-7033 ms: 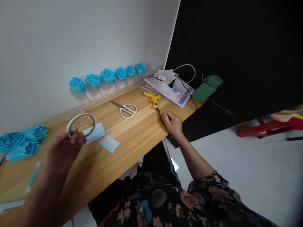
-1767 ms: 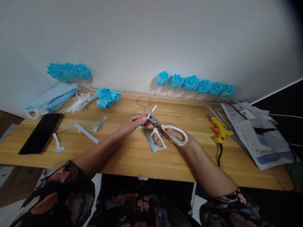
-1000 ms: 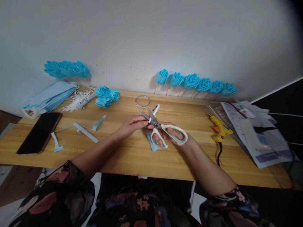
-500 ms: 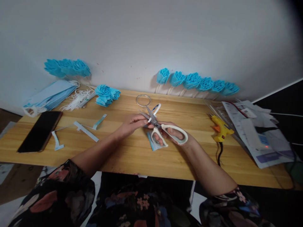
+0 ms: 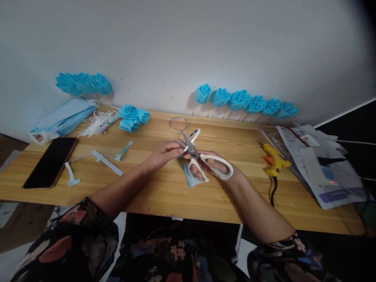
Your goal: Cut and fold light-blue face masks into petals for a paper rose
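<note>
My right hand [image 5: 207, 168] is closed on a pair of scissors [image 5: 217, 166] with large white handle loops, fingers through the loops. The blades are parted and point up and left toward my left hand. My left hand [image 5: 168, 153] pinches near the blades, at a thin white band [image 5: 194, 135] with blue print, curved like the edge of a tape roll. A short white strip [image 5: 185, 149] lies across the blades at its fingertips. Under the scissors, a folded light blue piece of mask fabric [image 5: 190, 178] rests on the table, partly hidden by the handle.
Blue fabric flowers on sticks lean on the wall, left [image 5: 84, 83] and right [image 5: 241, 100]; more blue flowers [image 5: 131, 117] lie mid-left. Face masks [image 5: 64, 115], white ear loops [image 5: 96, 123], a phone [image 5: 49, 162], cut strips [image 5: 107, 162], a ring [image 5: 178, 124] and a yellow glue gun [image 5: 276, 159] surround my hands.
</note>
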`<action>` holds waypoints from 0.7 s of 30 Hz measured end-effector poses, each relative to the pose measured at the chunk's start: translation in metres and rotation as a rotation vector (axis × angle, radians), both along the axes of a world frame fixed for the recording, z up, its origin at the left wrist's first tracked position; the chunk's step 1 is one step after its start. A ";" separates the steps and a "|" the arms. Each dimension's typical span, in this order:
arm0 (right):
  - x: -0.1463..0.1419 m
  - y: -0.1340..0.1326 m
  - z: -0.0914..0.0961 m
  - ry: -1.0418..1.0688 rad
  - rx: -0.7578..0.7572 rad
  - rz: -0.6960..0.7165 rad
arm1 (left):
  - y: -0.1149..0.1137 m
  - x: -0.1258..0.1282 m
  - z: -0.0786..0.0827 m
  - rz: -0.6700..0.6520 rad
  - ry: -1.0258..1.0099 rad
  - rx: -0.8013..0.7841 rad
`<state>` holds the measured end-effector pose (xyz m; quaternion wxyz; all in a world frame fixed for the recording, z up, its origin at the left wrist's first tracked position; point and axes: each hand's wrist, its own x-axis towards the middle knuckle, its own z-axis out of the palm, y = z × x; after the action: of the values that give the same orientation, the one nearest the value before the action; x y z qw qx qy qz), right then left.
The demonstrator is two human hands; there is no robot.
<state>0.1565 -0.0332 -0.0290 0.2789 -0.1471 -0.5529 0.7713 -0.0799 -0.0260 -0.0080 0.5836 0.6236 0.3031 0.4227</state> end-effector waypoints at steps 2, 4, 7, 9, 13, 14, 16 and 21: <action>0.000 0.000 -0.001 0.004 -0.003 0.001 | 0.000 0.000 0.000 -0.001 -0.004 0.003; 0.000 0.001 -0.002 0.012 -0.004 0.007 | 0.000 0.000 0.000 0.001 0.002 0.002; -0.001 0.001 -0.005 0.033 -0.006 0.009 | -0.001 0.001 0.002 0.018 0.019 -0.003; -0.002 0.002 -0.006 0.047 -0.011 0.008 | -0.002 0.001 0.003 0.030 0.026 -0.011; -0.002 0.002 -0.005 0.048 -0.001 0.037 | -0.001 0.001 0.002 0.080 -0.007 -0.056; -0.002 0.002 -0.005 0.044 0.003 0.045 | -0.001 0.001 0.001 0.092 -0.026 -0.064; -0.002 0.001 -0.002 0.034 0.009 0.055 | 0.002 0.000 -0.004 0.106 -0.051 -0.072; 0.002 0.000 0.006 0.049 0.033 0.114 | 0.010 0.001 -0.013 0.169 -0.122 -0.129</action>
<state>0.1589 -0.0331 -0.0228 0.2503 -0.0918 -0.5661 0.7800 -0.0784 -0.0164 -0.0215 0.6021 0.5302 0.3450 0.4872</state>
